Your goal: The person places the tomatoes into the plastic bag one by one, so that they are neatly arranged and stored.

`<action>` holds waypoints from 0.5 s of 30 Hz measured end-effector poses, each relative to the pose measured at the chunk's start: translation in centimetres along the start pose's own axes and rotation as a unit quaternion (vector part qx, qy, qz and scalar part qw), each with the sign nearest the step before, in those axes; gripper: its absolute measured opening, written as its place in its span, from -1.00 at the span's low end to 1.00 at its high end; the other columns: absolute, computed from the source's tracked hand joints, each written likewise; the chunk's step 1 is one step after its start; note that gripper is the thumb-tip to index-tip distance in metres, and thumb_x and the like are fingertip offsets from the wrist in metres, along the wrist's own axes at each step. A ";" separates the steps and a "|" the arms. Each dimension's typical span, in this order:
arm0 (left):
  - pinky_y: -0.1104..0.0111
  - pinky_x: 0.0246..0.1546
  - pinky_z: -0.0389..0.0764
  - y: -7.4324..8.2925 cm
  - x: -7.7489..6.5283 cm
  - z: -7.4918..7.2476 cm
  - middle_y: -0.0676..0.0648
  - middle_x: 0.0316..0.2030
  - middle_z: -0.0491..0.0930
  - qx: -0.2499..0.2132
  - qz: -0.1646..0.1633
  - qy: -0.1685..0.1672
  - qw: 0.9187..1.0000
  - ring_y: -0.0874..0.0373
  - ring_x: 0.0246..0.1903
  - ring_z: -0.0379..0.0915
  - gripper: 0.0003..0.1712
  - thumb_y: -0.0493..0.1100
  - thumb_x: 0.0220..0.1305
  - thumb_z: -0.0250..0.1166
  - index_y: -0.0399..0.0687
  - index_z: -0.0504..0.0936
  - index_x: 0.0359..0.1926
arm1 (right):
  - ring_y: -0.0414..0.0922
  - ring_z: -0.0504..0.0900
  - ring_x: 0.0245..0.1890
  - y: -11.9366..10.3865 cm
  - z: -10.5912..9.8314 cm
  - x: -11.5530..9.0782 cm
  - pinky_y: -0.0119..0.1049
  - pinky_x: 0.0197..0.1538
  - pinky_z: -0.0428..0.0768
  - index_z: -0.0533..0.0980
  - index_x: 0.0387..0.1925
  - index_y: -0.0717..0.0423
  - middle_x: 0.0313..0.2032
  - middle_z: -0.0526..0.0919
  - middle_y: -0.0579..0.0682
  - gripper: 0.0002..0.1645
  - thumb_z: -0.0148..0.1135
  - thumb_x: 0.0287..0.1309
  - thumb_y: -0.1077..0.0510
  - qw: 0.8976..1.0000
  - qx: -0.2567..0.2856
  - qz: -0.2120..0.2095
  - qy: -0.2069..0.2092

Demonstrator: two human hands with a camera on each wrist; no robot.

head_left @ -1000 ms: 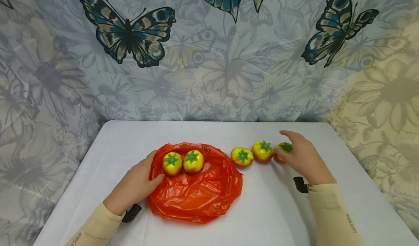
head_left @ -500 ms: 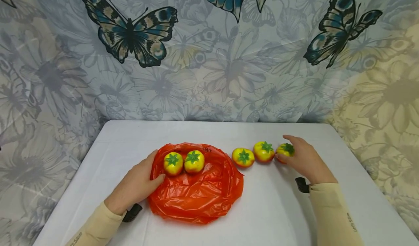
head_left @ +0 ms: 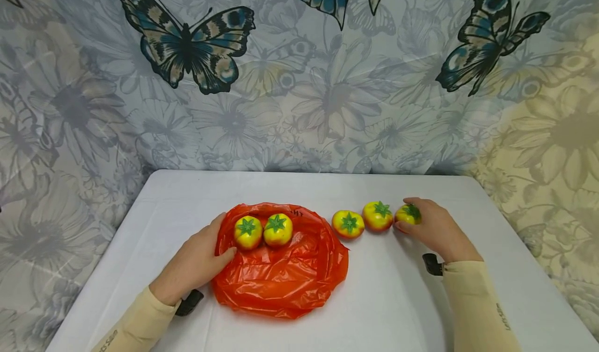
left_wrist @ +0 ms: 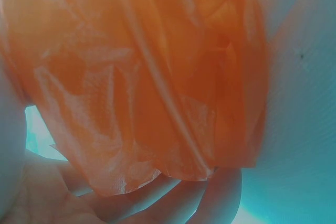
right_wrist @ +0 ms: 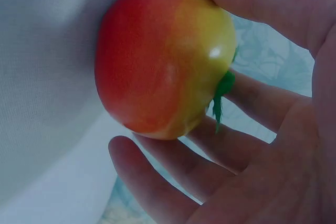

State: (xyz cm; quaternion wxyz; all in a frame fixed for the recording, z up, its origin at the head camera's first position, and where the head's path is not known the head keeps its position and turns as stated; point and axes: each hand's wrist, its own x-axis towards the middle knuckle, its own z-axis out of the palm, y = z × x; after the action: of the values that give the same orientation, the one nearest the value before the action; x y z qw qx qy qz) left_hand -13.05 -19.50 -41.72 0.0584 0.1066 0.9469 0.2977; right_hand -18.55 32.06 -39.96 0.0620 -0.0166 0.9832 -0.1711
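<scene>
A crumpled red plastic bag [head_left: 285,284] lies spread on the white table. Two red-and-yellow tomatoes with green leafy tops, a left one [head_left: 248,232] and a right one [head_left: 278,230], sit within its raised back edge. My left hand [head_left: 201,258] grips the bag's left edge, thumb on top and fingers behind; the left wrist view shows the fingers [left_wrist: 184,198] beneath the film. Over on the right, my right hand [head_left: 432,227] holds another tomato [right_wrist: 163,61], its thumb and fingers curved around the sides. That fruit stands at the right end of a short row.
Left of the held fruit stand two more tomatoes, a middle one [head_left: 377,216] and one [head_left: 348,224] right beside the bag. The white table [head_left: 388,300] ends at a wall covering [head_left: 327,118] with butterflies and flowers.
My right hand's fingers have come down and closed around the rightmost tomato. The left hand and the bag have stayed in place.
</scene>
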 end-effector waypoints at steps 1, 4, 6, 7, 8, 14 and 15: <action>-0.25 0.31 0.63 0.0 0.0 0.0 -0.31 0.52 0.45 0.000 -0.001 0.000 1.000 -0.28 0.41 0.52 -0.02 -0.02 0.46 0.35 -0.25 0.10 0.69 | 0.51 0.41 0.41 0.0 0.0 0.0 0.51 0.45 0.37 0.39 0.49 0.32 0.41 0.45 0.51 -0.07 0.45 0.33 -0.15 1.000 -0.001 0.002 -0.002; -0.25 0.30 0.64 0.1 0.0 0.0 -0.31 0.52 0.45 0.000 -0.003 -0.001 1.000 -0.29 0.41 0.52 -0.01 -0.02 0.45 0.35 -0.25 0.10 0.69 | 0.50 0.42 0.39 0.0 0.1 0.1 0.51 0.44 0.39 0.39 0.49 0.33 0.41 0.46 0.52 -0.07 0.45 0.33 -0.15 1.000 -0.004 0.008 -0.005; -0.24 0.30 0.64 0.1 0.0 0.0 -0.31 0.51 0.46 0.001 -0.003 -0.001 1.000 -0.29 0.40 0.53 -0.01 -0.02 0.45 0.36 -0.26 0.10 0.69 | 0.50 0.43 0.39 0.1 0.2 0.1 0.51 0.43 0.39 0.39 0.48 0.33 0.40 0.46 0.51 -0.08 0.46 0.33 -0.14 1.000 -0.003 0.009 -0.004; -0.24 0.29 0.65 0.1 0.0 0.0 -0.32 0.51 0.46 0.001 -0.003 -0.001 1.000 -0.29 0.40 0.53 -0.01 -0.02 0.45 0.36 -0.26 0.10 0.69 | 0.50 0.43 0.39 0.1 0.1 0.1 0.51 0.43 0.39 0.39 0.48 0.33 0.40 0.46 0.51 -0.08 0.46 0.33 -0.14 1.000 -0.003 0.009 -0.004; -0.24 0.29 0.65 0.1 0.0 0.0 -0.32 0.51 0.46 0.001 -0.004 -0.001 1.000 -0.29 0.40 0.53 -0.01 -0.03 0.45 0.36 -0.26 0.10 0.69 | 0.50 0.43 0.38 0.1 0.1 0.0 0.51 0.43 0.39 0.40 0.48 0.33 0.40 0.46 0.51 -0.08 0.46 0.33 -0.14 1.000 -0.003 0.009 -0.003; -0.24 0.29 0.64 0.0 0.0 0.0 -0.32 0.53 0.44 0.003 -0.010 -0.001 1.000 -0.30 0.41 0.52 -0.01 -0.02 0.45 0.36 -0.26 0.09 0.69 | 0.49 0.44 0.38 0.0 -0.3 -0.2 0.52 0.41 0.41 0.38 0.50 0.30 0.41 0.46 0.50 -0.07 0.44 0.33 -0.16 1.000 -0.002 0.007 0.002; -0.24 0.30 0.64 0.0 0.1 0.0 -0.31 0.53 0.44 0.003 -0.010 -0.001 1.000 -0.30 0.41 0.51 -0.01 -0.02 0.45 0.36 -0.26 0.09 0.69 | 0.49 0.45 0.37 0.0 -0.4 -0.3 0.52 0.41 0.41 0.38 0.50 0.30 0.40 0.47 0.50 -0.08 0.43 0.33 -0.15 1.000 -0.002 0.004 0.006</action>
State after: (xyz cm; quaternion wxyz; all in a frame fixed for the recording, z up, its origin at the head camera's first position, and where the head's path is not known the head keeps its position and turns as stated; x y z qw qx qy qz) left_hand -13.10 -19.44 -41.73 0.0621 0.0978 0.9486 0.2944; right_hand -18.33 32.26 -39.54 0.0569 -0.0113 0.9839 -0.1688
